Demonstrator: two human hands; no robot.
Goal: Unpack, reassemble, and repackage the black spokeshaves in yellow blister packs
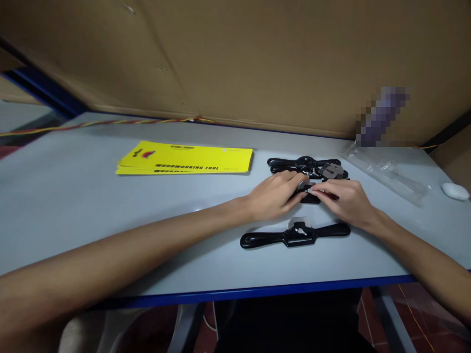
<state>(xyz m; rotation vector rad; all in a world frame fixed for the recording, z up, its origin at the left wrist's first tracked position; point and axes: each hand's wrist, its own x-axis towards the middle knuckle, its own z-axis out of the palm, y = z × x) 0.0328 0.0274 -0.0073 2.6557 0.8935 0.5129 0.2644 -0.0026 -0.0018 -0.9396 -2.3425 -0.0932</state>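
Note:
My left hand point(274, 197) is closed around a black spokeshave point(312, 199) lying on the table, and covers much of it. My right hand point(348, 202) pinches a small silvery metal piece point(309, 190) at the middle of that spokeshave; its exact shape is too small to make out. Nearer to me rests another spokeshave point(263, 239), with a blade sticking up from its centre and a small silvery fitting on its front. Just beyond my hands lie more black spokeshaves point(281, 162), and a loose grey slotted blade point(333, 171) lies against them.
Yellow printed cards point(191, 159) are stacked at the left. Clear plastic packaging point(390, 174) lies at the right, near a white rounded object point(455, 191). A twisted cable point(140, 121) runs along the back, below a cardboard wall point(235, 63). The table's blue front edge point(257, 292) is close to me.

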